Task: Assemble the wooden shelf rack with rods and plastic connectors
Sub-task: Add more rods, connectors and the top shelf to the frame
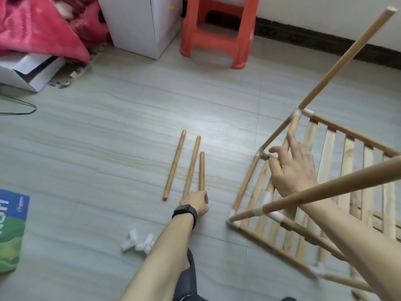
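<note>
Three short wooden rods lie side by side on the grey floor (108, 137): the left rod (175, 165), the middle rod (191, 168) and the right rod (202, 170), all loose and pointing away from the person. A small heap of white plastic connectors (138, 242) sits on the floor near the left forearm; their number cannot be told. The half-built rack (325, 170) stands at the right, two slatted shelves joined by rods and white connectors, with two long rods sticking up from its corners. The left hand (195, 204), a dark watch (185, 211) on its wrist, reaches down with fingers curled closed around the near ends of the middle and right rods. The right hand (290, 170) rests on the rack's upper end rod, fingers spread and bent over it. One orange stool (219, 31) stands by the wall.
</note>
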A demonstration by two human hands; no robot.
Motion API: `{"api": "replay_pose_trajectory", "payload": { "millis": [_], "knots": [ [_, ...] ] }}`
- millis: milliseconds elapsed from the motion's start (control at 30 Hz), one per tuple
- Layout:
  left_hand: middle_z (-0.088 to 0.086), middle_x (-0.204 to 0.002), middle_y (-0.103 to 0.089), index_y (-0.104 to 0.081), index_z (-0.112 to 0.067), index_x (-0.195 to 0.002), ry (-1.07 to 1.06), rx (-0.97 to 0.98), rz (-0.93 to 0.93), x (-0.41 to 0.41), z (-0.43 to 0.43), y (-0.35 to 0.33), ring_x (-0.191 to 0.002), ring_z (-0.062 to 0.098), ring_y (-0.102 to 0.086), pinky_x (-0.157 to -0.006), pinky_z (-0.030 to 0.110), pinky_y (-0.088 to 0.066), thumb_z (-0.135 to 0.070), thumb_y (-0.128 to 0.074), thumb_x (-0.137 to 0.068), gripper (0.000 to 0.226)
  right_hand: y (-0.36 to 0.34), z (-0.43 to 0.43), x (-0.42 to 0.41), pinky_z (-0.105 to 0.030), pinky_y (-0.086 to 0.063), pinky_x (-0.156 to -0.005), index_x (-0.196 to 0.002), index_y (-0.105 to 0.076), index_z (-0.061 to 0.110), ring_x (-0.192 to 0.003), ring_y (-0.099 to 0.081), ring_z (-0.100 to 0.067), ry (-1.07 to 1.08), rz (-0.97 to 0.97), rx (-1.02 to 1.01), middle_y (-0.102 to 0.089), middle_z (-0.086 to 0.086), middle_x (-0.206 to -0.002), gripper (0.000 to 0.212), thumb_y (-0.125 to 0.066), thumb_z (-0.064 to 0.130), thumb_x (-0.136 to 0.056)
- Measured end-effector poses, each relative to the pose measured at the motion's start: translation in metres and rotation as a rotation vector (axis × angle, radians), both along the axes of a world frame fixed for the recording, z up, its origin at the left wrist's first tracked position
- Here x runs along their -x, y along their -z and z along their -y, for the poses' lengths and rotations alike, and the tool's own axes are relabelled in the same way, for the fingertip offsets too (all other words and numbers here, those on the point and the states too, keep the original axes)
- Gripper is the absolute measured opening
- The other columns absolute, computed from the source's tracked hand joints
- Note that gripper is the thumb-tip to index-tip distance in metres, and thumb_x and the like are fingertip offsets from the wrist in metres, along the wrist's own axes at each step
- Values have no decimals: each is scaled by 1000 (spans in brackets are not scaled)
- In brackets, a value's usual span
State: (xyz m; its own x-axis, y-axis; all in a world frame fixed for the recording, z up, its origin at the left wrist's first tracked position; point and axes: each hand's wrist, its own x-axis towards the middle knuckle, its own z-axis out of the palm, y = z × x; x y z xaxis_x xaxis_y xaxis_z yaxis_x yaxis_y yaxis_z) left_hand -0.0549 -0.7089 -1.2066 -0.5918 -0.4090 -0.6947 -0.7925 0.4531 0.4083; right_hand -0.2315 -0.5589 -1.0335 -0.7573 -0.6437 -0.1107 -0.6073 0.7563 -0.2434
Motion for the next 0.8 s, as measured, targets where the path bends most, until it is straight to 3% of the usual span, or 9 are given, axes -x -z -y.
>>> {"api": "replay_pose_trajectory", "payload": {
  "millis": [100, 167, 267, 367, 433, 500, 567, 667, 800],
  "knots": [
    [3, -75, -67, -56, -16, -95, -293, -295, -197, 6, 13, -34, -65, 14, -64, -58, 22, -48, -7, -51, -91, 11, -1, 0, 1, -56, -4, -125, -140, -48, 33, -157, 1, -29, -7, -13, -48, 3, 0, -171, 41, -29, 44, -105],
    [6, -69, -64, -55, -13, -95, -452, -479, -298, 9, 24, -70, -58, 16, -65, -56, 25, -50, -1, -51, -91, 13, 1, -1, 0, -59, -5, -124, -140, -47, 34, -157, 0, -30, 1, -8, -40, 3, 0, -171, 43, -27, 46, -105],
    [10, -81, -71, -53, -12, -108, -485, -620, -436, 9, 42, -127, -72, 23, -72, -64, 28, -56, 0, -64, -88, 25, 6, -3, -8, -58, -10, -124, -137, -47, 36, -157, 3, -28, 32, 32, -22, 3, -2, -171, 47, -21, 50, -100],
    [13, -94, -74, -55, -13, -125, -445, -690, -568, 7, 53, -188, -83, 24, -74, -72, 28, -57, -4, -73, -88, 43, 4, -5, -20, -52, -27, -122, -129, -48, 32, -157, 2, -25, -6, 68, -88, 0, -8, -171, 65, -6, 58, -86],
    [12, -100, -74, -63, -9, -126, -391, -728, -648, 6, 53, -230, -90, 23, -74, -75, 26, -57, -8, -74, -89, 38, 2, -10, -27, -50, -33, -119, -128, -48, 32, -157, -6, -25, -31, 77, -149, 4, -8, -171, 67, -3, 59, -86],
    [10, -105, -75, -69, -9, -121, -352, -776, -721, 5, 48, -266, -96, 23, -74, -76, 25, -58, -11, -73, -90, 31, -6, -13, -33, -49, -39, -114, -134, -48, 32, -153, -19, -27, -65, 77, -218, 0, -8, -170, 56, -16, 58, -96],
    [9, -111, -75, -66, -10, -126, -318, -809, -759, 5, 39, -298, -99, 24, -74, -75, 25, -57, -12, -72, -91, 35, -26, -15, -33, -45, -47, -106, -141, -47, 26, -144, -37, -27, -116, 99, -233, -25, -7, -164, 49, -36, 50, -101],
    [6, -116, -74, -65, -15, -131, -212, -798, -778, 8, 21, -336, -102, 22, -72, -79, 29, -56, -12, -71, -91, 40, -85, -24, -25, -43, -51, -98, -153, -33, 20, -124, -57, -28, -77, 158, -59, -49, -8, -149, 61, -50, 41, -97],
    [5, -117, -73, -67, -20, -132, -62, -773, -750, 16, -1, -372, -101, 18, -70, -85, 31, -56, -9, -68, -93, 40, -174, -51, -23, -50, -52, -97, -149, -36, 22, -119, -61, -24, -73, -52, 324, -57, -3, -139, 57, -54, 36, -97]
  ]
}}
